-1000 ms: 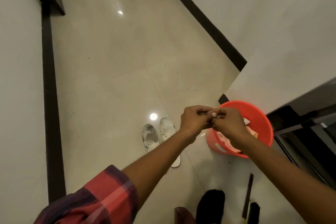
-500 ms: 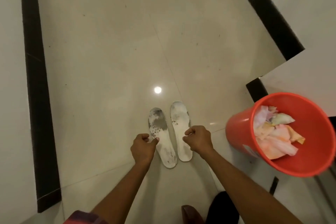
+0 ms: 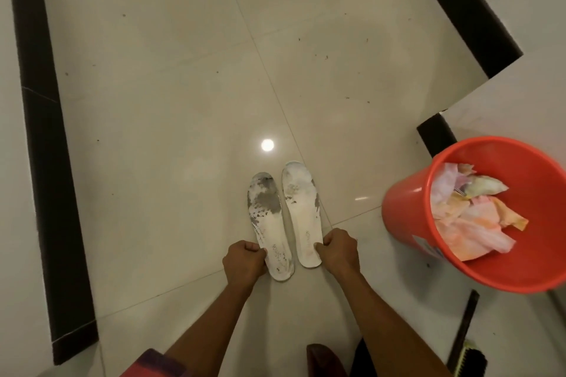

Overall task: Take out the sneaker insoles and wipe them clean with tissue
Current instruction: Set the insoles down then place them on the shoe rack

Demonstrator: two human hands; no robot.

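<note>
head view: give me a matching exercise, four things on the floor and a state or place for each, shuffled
1 left insole
2 right insole
3 bucket
4 brush

a holds crumpled tissues
b large grey stain near the toe
c bottom right corner of the view
d mostly white, light marks

Pairs: 1-b, 2-d, 3-a, 4-c

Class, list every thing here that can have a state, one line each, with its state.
Left insole: flat on floor, grey-stained toe.
Right insole: flat on floor, lightly stained.
Left hand: curled at left insole's heel; grip unclear.
Right hand: curled at right insole's heel; grip unclear.
Bucket: standing on floor, part-filled.
Tissues: crumpled, stained, inside bucket.
</note>
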